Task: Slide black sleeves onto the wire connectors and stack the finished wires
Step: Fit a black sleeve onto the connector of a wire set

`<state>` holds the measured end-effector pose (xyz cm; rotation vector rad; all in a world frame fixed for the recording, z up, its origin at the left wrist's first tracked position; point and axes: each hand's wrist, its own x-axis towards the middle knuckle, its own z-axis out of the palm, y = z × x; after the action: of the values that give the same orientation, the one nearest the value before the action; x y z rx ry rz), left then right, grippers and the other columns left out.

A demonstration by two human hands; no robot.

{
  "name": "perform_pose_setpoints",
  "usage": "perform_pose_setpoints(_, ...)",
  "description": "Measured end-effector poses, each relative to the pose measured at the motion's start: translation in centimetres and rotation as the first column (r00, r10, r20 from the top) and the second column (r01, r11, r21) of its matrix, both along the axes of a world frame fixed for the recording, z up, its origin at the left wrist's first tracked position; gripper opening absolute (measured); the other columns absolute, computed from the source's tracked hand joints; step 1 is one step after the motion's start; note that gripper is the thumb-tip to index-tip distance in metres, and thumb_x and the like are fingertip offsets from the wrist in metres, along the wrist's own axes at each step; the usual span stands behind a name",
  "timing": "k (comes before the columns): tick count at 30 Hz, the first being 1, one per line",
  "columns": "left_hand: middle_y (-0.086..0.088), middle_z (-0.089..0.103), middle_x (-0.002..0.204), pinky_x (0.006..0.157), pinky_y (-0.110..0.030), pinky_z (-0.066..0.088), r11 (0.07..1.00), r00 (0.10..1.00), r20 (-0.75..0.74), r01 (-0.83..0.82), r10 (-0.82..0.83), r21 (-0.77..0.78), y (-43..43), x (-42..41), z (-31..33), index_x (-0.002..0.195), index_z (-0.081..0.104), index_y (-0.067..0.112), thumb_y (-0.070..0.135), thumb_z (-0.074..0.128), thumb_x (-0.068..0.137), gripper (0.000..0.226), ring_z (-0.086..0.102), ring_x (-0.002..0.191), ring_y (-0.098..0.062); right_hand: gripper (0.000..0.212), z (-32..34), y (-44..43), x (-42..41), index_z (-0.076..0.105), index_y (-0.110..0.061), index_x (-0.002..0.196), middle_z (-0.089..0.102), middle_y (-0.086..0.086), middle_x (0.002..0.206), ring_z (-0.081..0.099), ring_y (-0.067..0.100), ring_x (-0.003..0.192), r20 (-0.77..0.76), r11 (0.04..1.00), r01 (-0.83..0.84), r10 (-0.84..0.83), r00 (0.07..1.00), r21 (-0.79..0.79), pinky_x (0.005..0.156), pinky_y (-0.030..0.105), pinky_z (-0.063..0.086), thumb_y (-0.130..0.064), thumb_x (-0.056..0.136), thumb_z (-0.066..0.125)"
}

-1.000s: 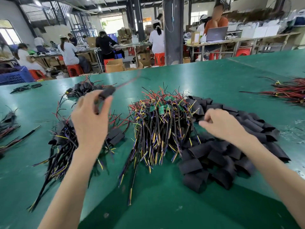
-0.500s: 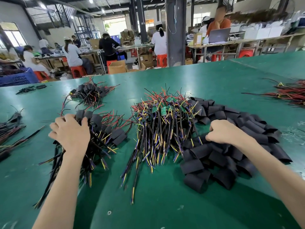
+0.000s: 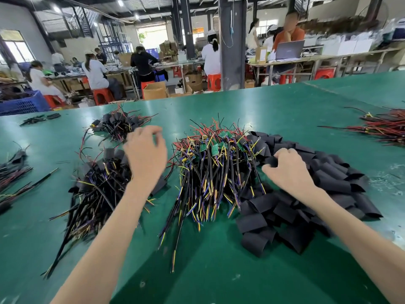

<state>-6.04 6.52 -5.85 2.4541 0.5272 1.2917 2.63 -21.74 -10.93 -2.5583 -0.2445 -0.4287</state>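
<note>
Our left hand (image 3: 145, 154), fingers loosely spread and empty, over the stack of black-sleeved finished wires (image 3: 96, 191), our right hand (image 3: 287, 170) pinching a flat black tube sleeve (image 3: 270, 161) in its fingers atop the sleeve heap (image 3: 331, 183), bare multicoloured wires (image 3: 210, 172) between, green surface (image 3: 219, 273).

Factory hall, daylight at the far end.
Green table (image 3: 219, 270) near; dark pillar (image 3: 232, 51) far centre, workbenches (image 3: 355, 54) with red stools (image 3: 213, 81) beyond, windows (image 3: 19, 50) far left, ceiling lights (image 3: 120, 2) overhead.
</note>
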Motion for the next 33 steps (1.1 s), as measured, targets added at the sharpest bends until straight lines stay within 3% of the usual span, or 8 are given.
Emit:
perform_pose_setpoints(4, -0.001, 0.066, 0.101, 0.089, -0.036, 0.028, 0.991, 0.967, -0.241, 0.106, -0.083, 0.083, -4.4, 5.7, 1.0, 0.105, 0.064, 0.019, 0.023, 0.039, 0.096, 0.026, 0.052, 0.101, -0.022, 0.032, -0.7, 0.4, -0.3, 0.055, -0.001, 0.106, 0.055, 0.015, 0.106, 0.051, 0.032, 0.1, 0.102, 0.996, -0.075, 0.07, 0.992, 0.046, 0.081, 0.034, 0.037, -0.017, 0.079, 0.06)
perform_pose_setpoints(8, -0.004, 0.065, 0.087, 0.089, -0.038, 0.028, 0.966, 0.863, -0.502, 0.079, 0.057, 0.246, -6.1, 9.3, 1.2, 0.082, 0.057, 0.015, 0.03, 0.038, 0.097, 0.029, 0.054, 0.09, -0.025, 0.037, -1.1, 0.4, -0.5, 0.054, -0.002, 0.113, 0.055, 0.013, 0.111, 0.052, 0.029, 0.104, 0.147, 0.989, -0.123, 0.109, 0.983, 0.086, 0.085, 0.033, 0.037, -0.017, 0.08, 0.062)
perform_pose_setpoints(14, 0.001, 0.05, 0.068, 0.1, -0.046, 0.022, 0.995, 0.759, -0.646, -0.026, 0.083, 0.098, -6.2, 10.3, 1.4, 0.063, 0.045, 0.015, 0.017, 0.052, 0.08, 0.019, 0.056, 0.09, -0.028, 0.037, -1.3, 0.7, -0.7, 0.053, -0.002, 0.113, 0.054, 0.013, 0.112, 0.053, 0.028, 0.103, 0.171, 0.983, -0.161, 0.145, 0.974, 0.085, 0.084, 0.033, 0.038, -0.017, 0.081, 0.062)
perform_pose_setpoints(23, -0.005, 0.056, 0.082, 0.084, -0.037, 0.034, 0.985, 0.96, -0.262, 0.055, -0.098, -0.164, -7.0, 9.6, 3.5, 0.095, 0.046, 0.008, 0.014, 0.054, 0.082, 0.016, 0.056, 0.085, -0.027, 0.028, -1.0, 1.0, -1.2, 0.054, -0.005, 0.106, 0.056, 0.011, 0.104, 0.052, 0.029, 0.096, 0.187, 0.976, -0.185, 0.162, 0.969, 0.113, 0.081, 0.035, 0.038, -0.015, 0.081, 0.061)
perform_pose_setpoints(25, -0.013, 0.06, 0.099, 0.073, -0.033, 0.04, 0.917, 0.975, -0.124, 0.126, -0.185, -0.379, -6.8, 9.2, 5.6, 0.108, 0.047, 0.0, 0.012, 0.052, 0.087, 0.025, 0.058, 0.091, -0.029, 0.025, -0.9, 0.9, -1.2, 0.055, -0.005, 0.103, 0.057, 0.011, 0.101, 0.052, 0.028, 0.095, 0.186, 0.973, -0.19, 0.165, 0.968, 0.127, 0.082, 0.036, 0.039, -0.015, 0.081, 0.061)
perform_pose_setpoints(28, -0.014, 0.055, 0.099, 0.061, -0.032, 0.05, 0.669, 0.922, 0.087, 0.337, -0.379, -0.663, -5.8, 8.0, 9.3, 0.123, 0.044, -0.004, -0.001, 0.039, 0.092, 0.031, 0.061, 0.072, -0.022, 0.024, -0.7, 1.0, -1.3, 0.055, -0.006, 0.102, 0.058, 0.01, 0.099, 0.054, 0.028, 0.091, 0.182, 0.966, -0.201, 0.17, 0.969, 0.166, 0.083, 0.038, 0.043, -0.014, 0.079, 0.061)
perform_pose_setpoints(30, -0.009, 0.052, 0.087, 0.056, -0.027, 0.049, 0.625, 0.883, 0.112, 0.408, -0.456, -0.666, -5.0, 6.5, 11.7, 0.125, 0.045, -0.001, -0.006, 0.034, 0.094, 0.034, 0.055, 0.064, -0.017, 0.027, -0.7, 1.0, -1.3, 0.054, -0.008, 0.105, 0.06, 0.01, 0.099, 0.054, 0.028, 0.092, 0.173, 0.964, -0.202, 0.172, 0.97, 0.174, 0.084, 0.039, 0.043, -0.015, 0.079, 0.06)
perform_pose_setpoints(33, 0.002, 0.05, 0.082, 0.056, -0.017, 0.046, 0.792, 0.886, 0.013, 0.421, -0.464, -0.443, -4.2, 3.6, 14.8, 0.109, 0.055, 0.01, 0.002, 0.039, 0.096, 0.022, 0.049, 0.066, -0.008, 0.034, -0.8, 1.1, -1.3, 0.052, -0.009, 0.112, 0.06, 0.01, 0.101, 0.058, 0.029, 0.086, 0.172, 0.959, -0.219, 0.189, 0.967, 0.178, 0.084, 0.038, 0.044, -0.016, 0.08, 0.059)
